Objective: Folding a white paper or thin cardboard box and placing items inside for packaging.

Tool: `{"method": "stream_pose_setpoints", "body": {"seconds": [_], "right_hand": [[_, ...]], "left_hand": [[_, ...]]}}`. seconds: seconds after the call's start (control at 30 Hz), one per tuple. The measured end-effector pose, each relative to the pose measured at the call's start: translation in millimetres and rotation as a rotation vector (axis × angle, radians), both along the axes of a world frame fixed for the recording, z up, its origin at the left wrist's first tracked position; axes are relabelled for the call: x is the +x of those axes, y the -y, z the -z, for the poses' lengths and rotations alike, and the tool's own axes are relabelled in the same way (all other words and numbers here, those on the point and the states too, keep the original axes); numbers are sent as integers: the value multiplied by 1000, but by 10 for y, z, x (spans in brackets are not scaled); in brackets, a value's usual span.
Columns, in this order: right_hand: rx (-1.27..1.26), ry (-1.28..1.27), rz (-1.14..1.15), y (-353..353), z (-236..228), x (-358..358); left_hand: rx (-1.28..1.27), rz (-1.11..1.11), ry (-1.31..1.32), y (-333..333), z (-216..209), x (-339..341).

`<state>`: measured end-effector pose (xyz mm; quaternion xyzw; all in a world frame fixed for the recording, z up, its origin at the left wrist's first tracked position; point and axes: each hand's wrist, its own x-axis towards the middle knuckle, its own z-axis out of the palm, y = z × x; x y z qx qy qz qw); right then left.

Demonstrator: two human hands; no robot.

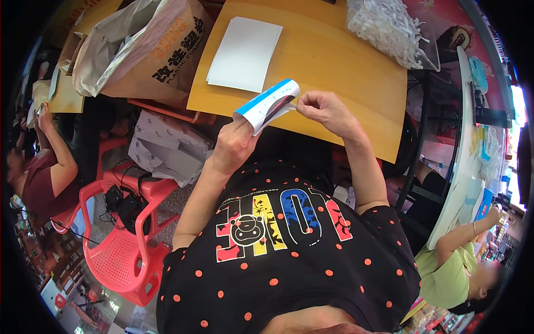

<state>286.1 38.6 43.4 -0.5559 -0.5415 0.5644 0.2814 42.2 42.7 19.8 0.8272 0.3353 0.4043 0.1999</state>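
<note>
My left hand (235, 146) is closed around the lower end of a curled printed sheet (267, 107), white with a blue band and a dark picture. The sheet is bent into a loose roll above the near edge of the table. At its right side my right hand (324, 111) is closed in a pinch on a thin white strip (291, 106) that reaches to the sheet. Whether the strip is joined to the sheet cannot be made out. Beyond my hands, a stack of white sheets (245, 53) lies on the yellow wooden table (328, 67).
A clear bin of white paper strips (389, 33) stands at the far right. To the left are a large printed sack (142, 53), a pink plastic chair (119, 259) with black cables, and a crumpled patterned bag (167, 147). Other people sit at both sides.
</note>
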Motion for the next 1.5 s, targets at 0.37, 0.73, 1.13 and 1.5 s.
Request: {"method": "stream_pose_setpoints", "body": {"seconds": [0.37,0.73,1.13,1.5], "right_hand": [[401,233,201,234,-341,-266],[1019,109,-348,419,-566,-699],[963,590,954,-567,-1337,1674],[774,496,645,-324,-773,885]], "left_hand": [[-57,-72,-2,-13,-25,48],[30,-17,-32,-51,126,34],[-840,26,760,75,-48,84],[-1121,-62,1024,-62,-182,41]]}}
